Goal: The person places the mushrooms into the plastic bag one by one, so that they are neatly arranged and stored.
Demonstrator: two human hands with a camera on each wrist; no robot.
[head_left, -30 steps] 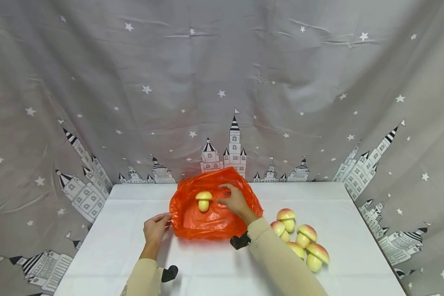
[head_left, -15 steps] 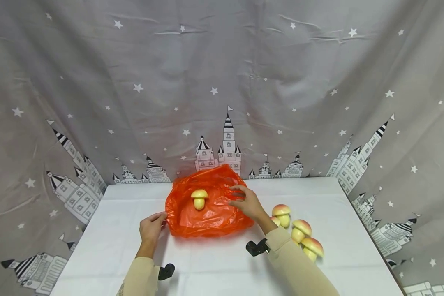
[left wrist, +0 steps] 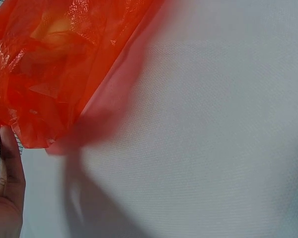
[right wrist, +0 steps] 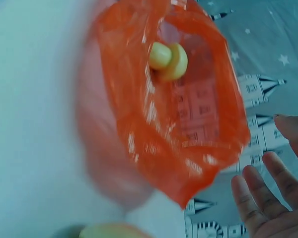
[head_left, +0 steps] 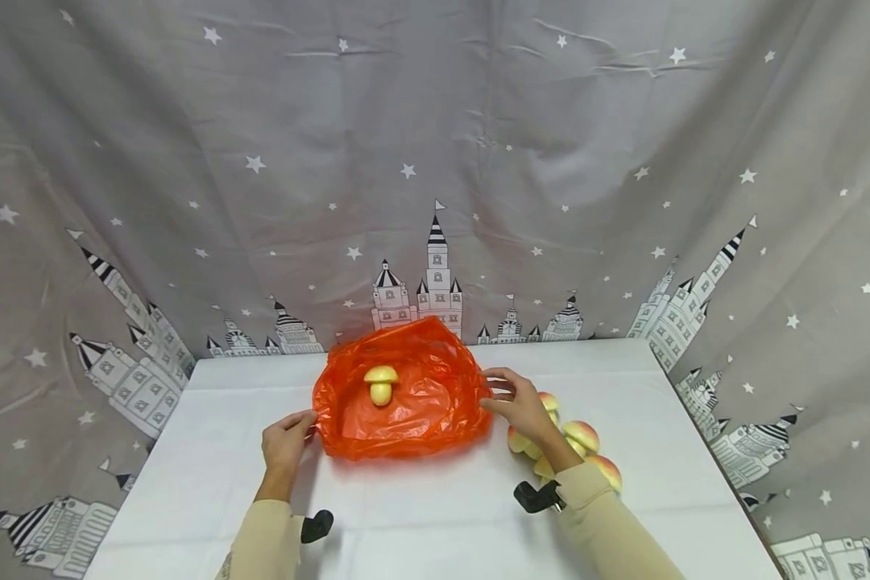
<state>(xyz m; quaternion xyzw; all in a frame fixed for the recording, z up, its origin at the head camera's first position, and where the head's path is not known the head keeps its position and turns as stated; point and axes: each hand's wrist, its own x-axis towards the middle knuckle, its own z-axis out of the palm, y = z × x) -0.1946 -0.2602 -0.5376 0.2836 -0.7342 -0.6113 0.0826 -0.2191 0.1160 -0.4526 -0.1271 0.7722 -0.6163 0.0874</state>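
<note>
Red bag (head_left: 399,448) being pinched at the rim (head_left: 321,416) by left grip (head_left: 286,445), right grip (head_left: 518,404) spread; likely flimsy, slick, best held there.

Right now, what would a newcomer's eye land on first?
The glossy red plastic bag, gaping open near the white table's far edge, with one yellow mushroom inside. Next, the left hand pinching its left edge and the right hand beside its right edge. Then the clustered mushrooms on the right, partly hidden by the right arm.
</note>
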